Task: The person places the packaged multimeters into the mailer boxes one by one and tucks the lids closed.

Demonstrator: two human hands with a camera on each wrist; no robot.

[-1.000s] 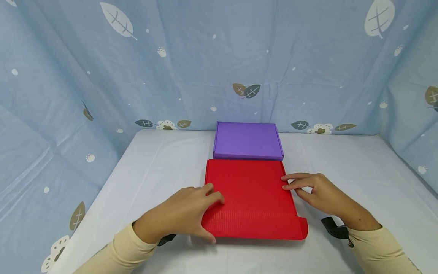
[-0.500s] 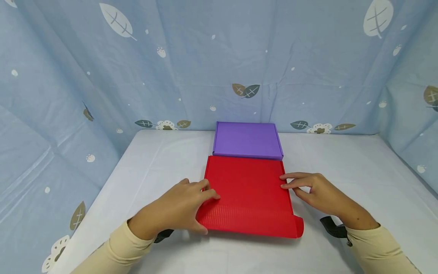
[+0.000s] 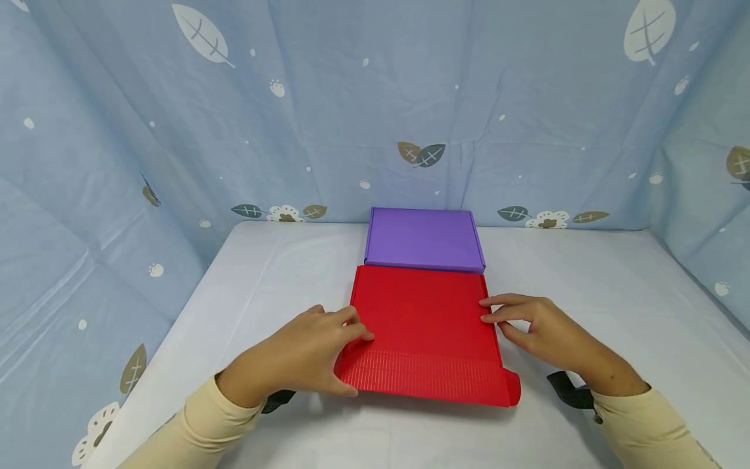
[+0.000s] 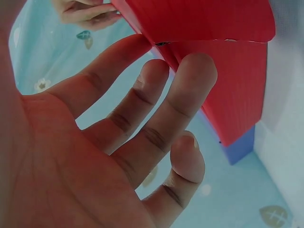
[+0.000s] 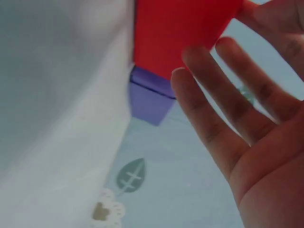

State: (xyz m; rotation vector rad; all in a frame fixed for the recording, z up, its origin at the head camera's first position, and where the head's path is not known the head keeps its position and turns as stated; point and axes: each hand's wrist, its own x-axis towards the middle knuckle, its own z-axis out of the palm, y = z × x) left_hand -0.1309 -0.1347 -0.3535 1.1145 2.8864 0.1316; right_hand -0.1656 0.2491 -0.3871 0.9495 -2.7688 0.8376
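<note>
A flat red cardboard box (image 3: 422, 312) lies on the white-covered table, its ribbed front flap (image 3: 433, 378) sticking out toward me with a rounded tab at the right end. My left hand (image 3: 299, 355) is at its left front corner, the index finger over the top and the thumb by the flap's edge. In the left wrist view the fingers are spread and loosely bent against the red side (image 4: 232, 90). The fingertips of my right hand (image 3: 541, 326) touch the box's right edge, fingers relaxed. Directly behind, a closed purple box (image 3: 424, 240) meets the red one's far edge.
The white tablecloth (image 3: 281, 260) spreads to both sides of the boxes. A blue curtain (image 3: 328, 98) with leaf and flower prints hangs behind and along the sides. Black wrist mounts (image 3: 571, 389) stick out below the cream sleeves (image 3: 650, 423).
The red box has slid slightly back and left, up against the purple box. My left hand has shifted left with it, while the right hand has barely moved.
</note>
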